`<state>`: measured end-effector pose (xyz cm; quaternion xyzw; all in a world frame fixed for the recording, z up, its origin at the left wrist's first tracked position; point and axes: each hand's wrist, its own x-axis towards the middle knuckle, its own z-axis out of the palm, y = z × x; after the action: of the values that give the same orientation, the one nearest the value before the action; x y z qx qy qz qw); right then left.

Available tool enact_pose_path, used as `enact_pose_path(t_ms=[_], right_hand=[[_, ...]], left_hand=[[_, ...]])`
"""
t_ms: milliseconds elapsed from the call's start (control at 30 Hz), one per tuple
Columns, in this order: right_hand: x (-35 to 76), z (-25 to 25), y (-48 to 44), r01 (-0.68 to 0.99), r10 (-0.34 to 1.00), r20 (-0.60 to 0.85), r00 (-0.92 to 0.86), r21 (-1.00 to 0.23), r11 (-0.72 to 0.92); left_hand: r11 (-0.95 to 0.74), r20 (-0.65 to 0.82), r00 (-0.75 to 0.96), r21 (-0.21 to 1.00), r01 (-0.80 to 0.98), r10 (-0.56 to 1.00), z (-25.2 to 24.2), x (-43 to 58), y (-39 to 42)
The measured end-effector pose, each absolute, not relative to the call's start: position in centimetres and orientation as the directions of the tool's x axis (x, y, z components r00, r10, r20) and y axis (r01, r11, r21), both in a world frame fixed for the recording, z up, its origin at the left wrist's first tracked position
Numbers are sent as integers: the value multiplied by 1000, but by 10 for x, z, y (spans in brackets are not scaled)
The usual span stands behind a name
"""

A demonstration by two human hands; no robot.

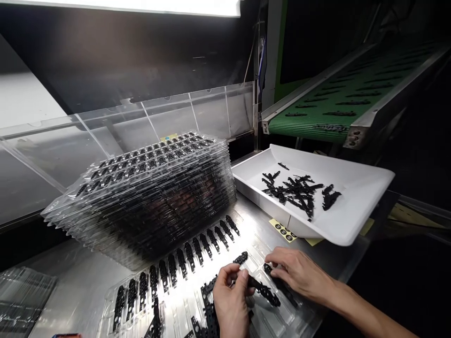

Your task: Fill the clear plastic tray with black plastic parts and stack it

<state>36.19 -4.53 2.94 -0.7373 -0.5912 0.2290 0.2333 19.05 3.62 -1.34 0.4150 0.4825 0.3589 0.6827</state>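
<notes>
My left hand [232,298] pinches a slim black plastic part [265,291] that slants down to the right over a clear tray [176,303]. To its right, my right hand [299,272] has its fingers closed on another black part [282,284], lying along the tray's right side. A row of similar black parts [171,270] fills the tray's far slots. Several loose ones [209,314] lie heaped beside and beneath my left hand, partly hidden by it.
A tall stack of filled clear trays [169,202] stands behind. At right, a white bin [352,188] holds a pile of black parts, with a yellow sticker sheet [283,231] near it. Beyond, a green conveyor belt [317,115] carries more. Clear trays [24,295] are stacked at left.
</notes>
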Motion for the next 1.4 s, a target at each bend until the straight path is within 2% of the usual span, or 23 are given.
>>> enact_pose_path(t_ms=[133, 200, 267, 400, 500, 633, 700, 800, 900, 1000, 1100, 1200, 1300, 1400], right_hand=[[341, 39, -60, 491, 973, -150, 178, -843, -220], [330, 37, -62, 433, 955, -201, 218, -857, -279], [324, 32, -61, 439, 939, -189, 289, -845, -305], [339, 31, -63, 361, 939, -192, 286, -886, -291], [361, 48, -62, 494, 969, -145, 200, -839, -228], [369, 68, -46, 789, 983, -172, -68, -612, -53], [363, 68, -33, 834, 967, -186, -172, -550, 43], [355, 56, -17, 822, 966, -128, -225, -557, 118], [355, 38, -14, 807, 977, -75, -199, -579, 120], [357, 21, -21, 783, 983, 43, -178, -599, 168], [355, 10, -29, 795, 975, 129, -180, -565, 222], [349, 10, -35, 811, 976, 151, -156, -545, 214], [339, 15, -31, 833, 985, 167, -49, -538, 133], [324, 17, -17, 852, 994, 105, 43, -523, 18]], left_hand=[[428, -378, 265, 888, -166, 887, -10, 191, 36], [461, -406, 265, 866, -194, 875, -8, 193, 34], [483, -425, 259, 846, -227, 867, -7, 193, 31], [430, -367, 280, 878, -209, 887, 0, 182, 30], [367, -295, 334, 913, -177, 895, 8, 165, 33], [315, -283, 435, 949, -2, 855, 10, 158, 32], [228, -256, 470, 967, 116, 845, 3, 166, 26], [-12, -113, 463, 966, 258, 879, -14, 181, 14], [-284, 109, 460, 900, 331, 881, -32, 188, 3], [-508, 309, 454, 748, 426, 836, -42, 187, -3], [-565, 372, 428, 603, 564, 824, -44, 183, -2], [-633, 382, 508, 535, 560, 772, -41, 178, 3], [-732, 470, 561, 443, 518, 682, -35, 171, 9], [-733, 536, 519, 342, 588, 666, -24, 159, 22]])
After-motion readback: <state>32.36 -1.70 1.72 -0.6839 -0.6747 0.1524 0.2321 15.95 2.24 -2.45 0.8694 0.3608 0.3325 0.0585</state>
